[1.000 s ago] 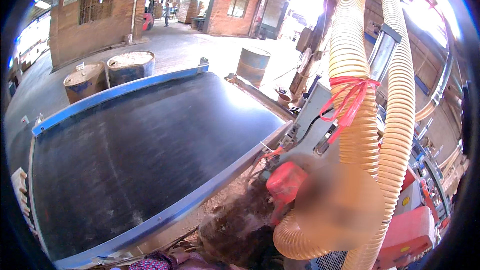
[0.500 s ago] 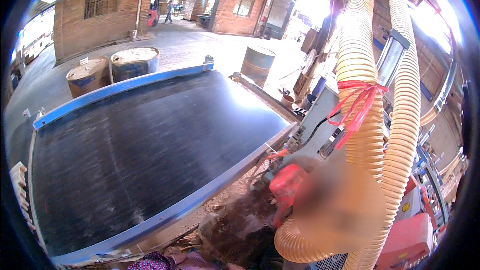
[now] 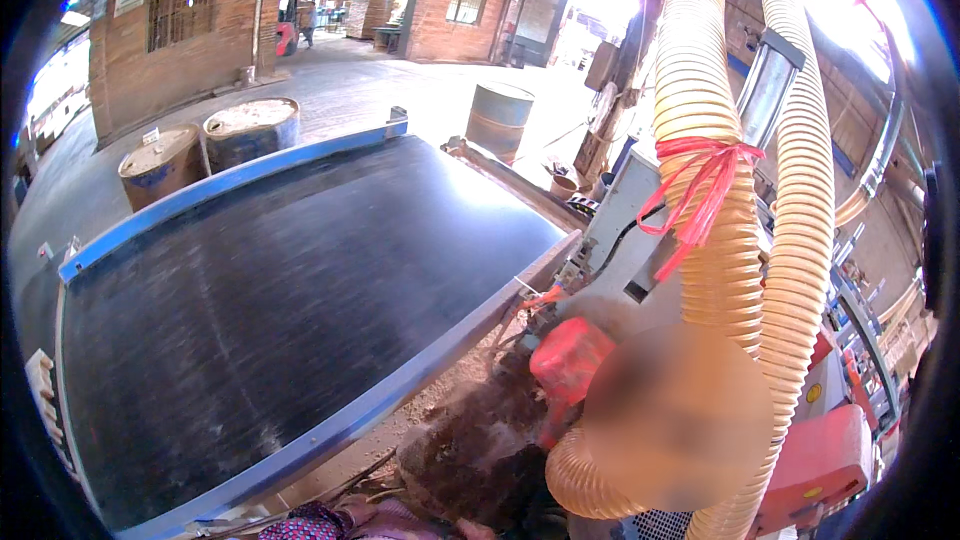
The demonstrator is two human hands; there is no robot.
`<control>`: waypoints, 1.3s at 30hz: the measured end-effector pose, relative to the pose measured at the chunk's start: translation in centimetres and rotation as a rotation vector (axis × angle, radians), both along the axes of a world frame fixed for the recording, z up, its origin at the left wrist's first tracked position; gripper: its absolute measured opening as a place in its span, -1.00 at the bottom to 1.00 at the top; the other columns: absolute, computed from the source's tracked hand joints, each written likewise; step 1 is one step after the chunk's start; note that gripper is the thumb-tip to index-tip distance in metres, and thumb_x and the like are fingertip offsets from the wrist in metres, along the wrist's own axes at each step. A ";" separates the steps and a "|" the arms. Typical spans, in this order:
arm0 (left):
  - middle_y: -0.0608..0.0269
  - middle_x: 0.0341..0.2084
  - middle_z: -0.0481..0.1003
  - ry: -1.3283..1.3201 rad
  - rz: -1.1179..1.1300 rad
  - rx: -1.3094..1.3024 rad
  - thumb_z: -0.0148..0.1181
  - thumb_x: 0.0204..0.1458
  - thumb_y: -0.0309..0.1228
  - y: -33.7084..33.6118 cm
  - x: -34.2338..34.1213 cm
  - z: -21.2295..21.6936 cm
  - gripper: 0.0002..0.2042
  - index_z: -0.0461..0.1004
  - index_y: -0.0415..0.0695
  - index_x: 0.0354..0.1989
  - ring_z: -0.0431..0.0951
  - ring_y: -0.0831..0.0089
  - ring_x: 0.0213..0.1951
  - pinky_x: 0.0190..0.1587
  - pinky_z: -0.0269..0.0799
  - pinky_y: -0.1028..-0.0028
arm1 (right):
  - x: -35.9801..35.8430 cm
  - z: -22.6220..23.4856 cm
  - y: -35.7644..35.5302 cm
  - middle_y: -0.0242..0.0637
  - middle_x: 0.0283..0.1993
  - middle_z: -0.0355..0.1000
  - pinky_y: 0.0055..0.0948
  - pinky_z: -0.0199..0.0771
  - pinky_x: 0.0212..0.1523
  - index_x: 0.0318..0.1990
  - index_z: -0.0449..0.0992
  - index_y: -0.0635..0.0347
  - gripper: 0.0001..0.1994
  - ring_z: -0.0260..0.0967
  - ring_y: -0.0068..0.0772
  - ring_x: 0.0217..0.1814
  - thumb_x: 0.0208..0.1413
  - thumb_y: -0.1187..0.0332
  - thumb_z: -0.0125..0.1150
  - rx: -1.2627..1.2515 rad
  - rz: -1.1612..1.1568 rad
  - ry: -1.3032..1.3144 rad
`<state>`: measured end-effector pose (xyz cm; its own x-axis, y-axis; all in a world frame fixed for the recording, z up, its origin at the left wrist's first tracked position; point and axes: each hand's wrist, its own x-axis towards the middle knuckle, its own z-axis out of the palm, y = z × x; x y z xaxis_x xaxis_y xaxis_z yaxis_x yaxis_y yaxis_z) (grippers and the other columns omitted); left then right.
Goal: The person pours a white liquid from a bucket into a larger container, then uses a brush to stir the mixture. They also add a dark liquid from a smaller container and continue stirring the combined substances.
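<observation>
Neither of my hands shows. At the bottom edge lies a strip of patterned purple cloth (image 3: 312, 523), and I cannot tell whose it is. A wide black conveyor belt (image 3: 270, 310) in a blue frame (image 3: 400, 390) fills the left and middle. Two thick yellow ribbed hoses (image 3: 710, 240) hang down on the right; a red ribbon (image 3: 700, 185) is tied around one. They curl under a blurred patch, next to a red machine part (image 3: 568, 365).
Sawdust and dark debris (image 3: 470, 440) lie below the belt's near edge. A grey machine housing (image 3: 625, 230) stands behind the hoses. Two drums (image 3: 205, 145) sit beyond the belt's far side and another drum (image 3: 498, 118) further back. Brick buildings stand across a paved yard.
The view has shifted slightly, so the belt and the drums sit a little lower in the picture. Nothing on the belt or by the hoses has visibly moved.
</observation>
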<state>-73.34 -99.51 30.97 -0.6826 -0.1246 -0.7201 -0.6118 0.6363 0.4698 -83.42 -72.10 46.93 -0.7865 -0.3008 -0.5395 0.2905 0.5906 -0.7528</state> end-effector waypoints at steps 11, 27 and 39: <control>-0.16 -0.19 0.54 -0.072 0.077 0.186 0.08 -0.10 0.01 -2.3 1.5 -8.5 -0.50 0.59 -0.20 -0.21 0.55 0.05 -0.07 -0.03 0.42 0.26 | 0.6 -0.4 -0.3 -0.06 -0.08 0.44 -0.21 0.39 0.00 0.06 0.39 0.08 -0.67 0.42 -0.04 -0.09 0.16 0.25 -0.06 -0.037 0.008 -0.006; -0.21 -0.35 0.55 0.005 0.025 -0.035 0.10 -0.10 -0.07 0.5 -0.7 -0.6 -0.57 0.60 -0.18 -0.25 0.59 0.06 -0.20 -0.14 0.47 0.22 | -1.0 -2.0 0.9 -0.05 -0.06 0.45 -0.19 0.39 0.02 0.09 0.39 0.07 -0.65 0.42 -0.02 -0.08 0.17 0.25 -0.07 0.003 0.042 -0.007; -0.13 -0.32 0.55 -0.045 0.013 -0.098 0.03 0.05 -0.27 0.8 -0.8 0.5 -0.73 0.60 -0.16 -0.29 0.60 0.22 -0.27 -0.17 0.47 0.19 | -5.3 -4.1 -3.9 -0.04 -0.05 0.45 -0.18 0.39 0.04 0.11 0.39 0.05 -0.63 0.42 0.00 -0.07 0.17 0.24 -0.07 0.116 0.244 0.049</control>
